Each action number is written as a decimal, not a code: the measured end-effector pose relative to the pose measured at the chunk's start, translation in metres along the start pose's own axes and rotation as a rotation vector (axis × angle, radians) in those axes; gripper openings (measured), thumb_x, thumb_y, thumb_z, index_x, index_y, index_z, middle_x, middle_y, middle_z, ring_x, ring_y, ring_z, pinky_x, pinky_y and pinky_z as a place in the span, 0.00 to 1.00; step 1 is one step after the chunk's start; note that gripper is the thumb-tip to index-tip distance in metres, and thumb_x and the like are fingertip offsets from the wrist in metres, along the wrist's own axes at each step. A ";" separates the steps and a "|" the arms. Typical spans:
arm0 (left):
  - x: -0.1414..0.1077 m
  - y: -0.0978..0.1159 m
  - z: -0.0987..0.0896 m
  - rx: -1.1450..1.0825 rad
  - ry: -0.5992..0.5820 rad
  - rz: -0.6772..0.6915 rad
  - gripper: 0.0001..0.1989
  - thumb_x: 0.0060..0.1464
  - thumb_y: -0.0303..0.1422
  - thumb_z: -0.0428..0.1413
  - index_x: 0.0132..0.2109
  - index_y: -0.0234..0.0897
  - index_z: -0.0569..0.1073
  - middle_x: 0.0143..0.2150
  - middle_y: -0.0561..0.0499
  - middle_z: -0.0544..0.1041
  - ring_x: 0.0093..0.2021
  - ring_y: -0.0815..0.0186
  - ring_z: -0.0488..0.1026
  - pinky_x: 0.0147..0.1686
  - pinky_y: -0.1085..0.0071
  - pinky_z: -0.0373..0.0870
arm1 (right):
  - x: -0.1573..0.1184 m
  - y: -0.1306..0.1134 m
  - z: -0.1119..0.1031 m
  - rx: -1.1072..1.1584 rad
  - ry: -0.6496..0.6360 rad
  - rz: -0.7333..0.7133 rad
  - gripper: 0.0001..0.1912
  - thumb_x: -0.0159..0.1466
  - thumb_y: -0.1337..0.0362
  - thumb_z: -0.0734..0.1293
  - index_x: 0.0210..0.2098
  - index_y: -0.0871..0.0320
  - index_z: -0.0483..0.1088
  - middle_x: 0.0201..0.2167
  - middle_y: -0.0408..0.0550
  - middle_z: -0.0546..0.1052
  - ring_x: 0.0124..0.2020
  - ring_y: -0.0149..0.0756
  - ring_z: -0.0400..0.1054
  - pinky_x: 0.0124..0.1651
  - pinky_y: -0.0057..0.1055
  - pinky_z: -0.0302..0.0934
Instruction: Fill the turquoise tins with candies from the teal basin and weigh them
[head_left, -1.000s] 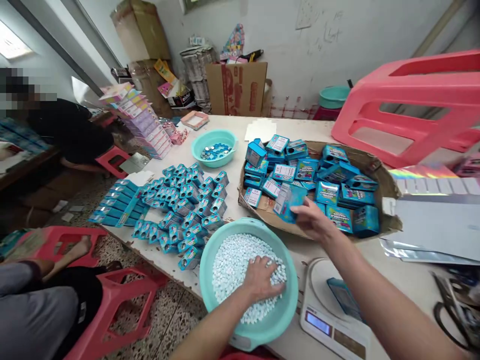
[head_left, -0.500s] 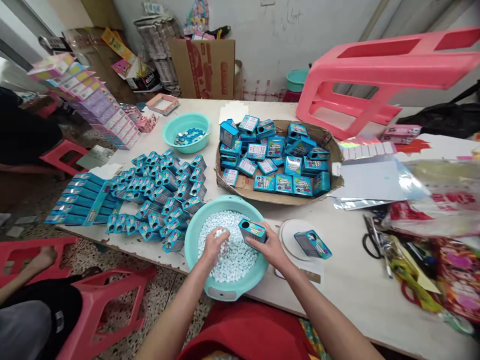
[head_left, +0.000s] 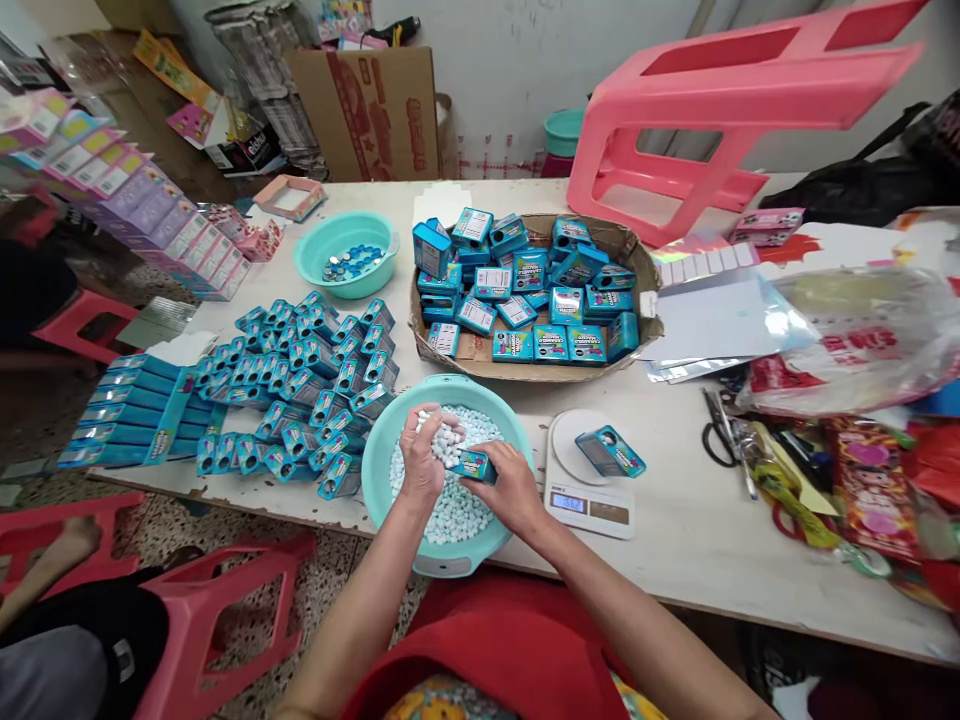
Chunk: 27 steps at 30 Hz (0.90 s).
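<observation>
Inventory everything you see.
Table: one, white, centre
Basins: three, mint; front, back left, behind table
Pellets: many, white, front basin
Discs: many, blue and silver, back-left basin
Tray: one, brown, table centre
Scale: one, white, beside front basin
Held box: one, blue, over pellets
Other boxes: many, blue; tray, table left, scale
Stack: one, pink and purple, left
Stools: several, pink; table back, floor left
Sheets: several, silvery, right of tray
Clutter: uncountable, mixed, right
Cartons: several, brown, back wall
Co-workers: two, dark-clothed, left
Left hand: one, holding pellets
Right hand: one, holding box
</observation>
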<state>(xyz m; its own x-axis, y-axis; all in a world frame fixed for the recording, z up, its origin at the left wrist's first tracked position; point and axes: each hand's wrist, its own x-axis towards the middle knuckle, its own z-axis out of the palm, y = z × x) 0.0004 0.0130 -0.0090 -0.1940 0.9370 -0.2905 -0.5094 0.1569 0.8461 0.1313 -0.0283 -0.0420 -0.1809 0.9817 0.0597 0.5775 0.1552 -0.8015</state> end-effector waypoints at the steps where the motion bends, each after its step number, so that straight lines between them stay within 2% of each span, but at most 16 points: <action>1: 0.000 0.000 0.001 0.016 -0.004 0.007 0.10 0.48 0.36 0.58 0.36 0.37 0.67 0.25 0.55 0.72 0.25 0.69 0.71 0.28 0.73 0.66 | 0.000 -0.001 -0.002 -0.014 0.004 0.007 0.20 0.51 0.63 0.73 0.44 0.53 0.69 0.40 0.47 0.75 0.44 0.44 0.66 0.45 0.39 0.58; 4: 0.002 -0.003 0.004 0.074 0.002 0.036 0.12 0.49 0.38 0.58 0.27 0.34 0.67 0.23 0.54 0.70 0.23 0.71 0.69 0.27 0.73 0.65 | 0.000 -0.003 -0.005 -0.030 0.013 0.027 0.21 0.51 0.65 0.73 0.43 0.53 0.69 0.40 0.46 0.75 0.44 0.44 0.66 0.44 0.38 0.58; 6: 0.002 -0.005 0.005 0.103 0.028 0.062 0.14 0.49 0.38 0.58 0.24 0.34 0.66 0.22 0.54 0.69 0.23 0.72 0.67 0.27 0.73 0.64 | 0.000 -0.003 -0.006 -0.017 0.020 0.034 0.21 0.50 0.65 0.73 0.43 0.53 0.69 0.40 0.46 0.75 0.44 0.44 0.67 0.45 0.38 0.58; 19: -0.001 -0.007 0.011 0.150 0.053 0.081 0.12 0.49 0.37 0.59 0.28 0.35 0.66 0.21 0.57 0.67 0.19 0.73 0.65 0.22 0.75 0.61 | -0.004 -0.002 -0.011 0.081 0.064 0.069 0.20 0.50 0.67 0.73 0.42 0.53 0.69 0.40 0.46 0.75 0.44 0.43 0.68 0.46 0.39 0.60; 23: -0.001 -0.008 0.012 0.146 0.057 0.131 0.10 0.50 0.36 0.58 0.29 0.35 0.66 0.22 0.57 0.67 0.21 0.72 0.67 0.24 0.75 0.64 | -0.002 -0.003 -0.011 0.082 0.066 0.074 0.19 0.51 0.67 0.72 0.42 0.53 0.69 0.41 0.46 0.75 0.44 0.43 0.68 0.47 0.39 0.60; 27: -0.004 -0.009 0.012 0.159 0.037 0.083 0.11 0.50 0.37 0.58 0.30 0.35 0.66 0.24 0.56 0.68 0.21 0.72 0.67 0.23 0.75 0.64 | -0.002 -0.004 -0.011 0.085 0.043 0.102 0.18 0.51 0.67 0.72 0.41 0.53 0.69 0.40 0.46 0.75 0.44 0.43 0.68 0.46 0.39 0.60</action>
<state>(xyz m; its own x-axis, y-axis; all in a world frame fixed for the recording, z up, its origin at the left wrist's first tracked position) 0.0155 0.0117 -0.0101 -0.2623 0.9370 -0.2308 -0.3518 0.1299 0.9270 0.1378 -0.0292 -0.0326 -0.0891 0.9960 -0.0004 0.5217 0.0463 -0.8519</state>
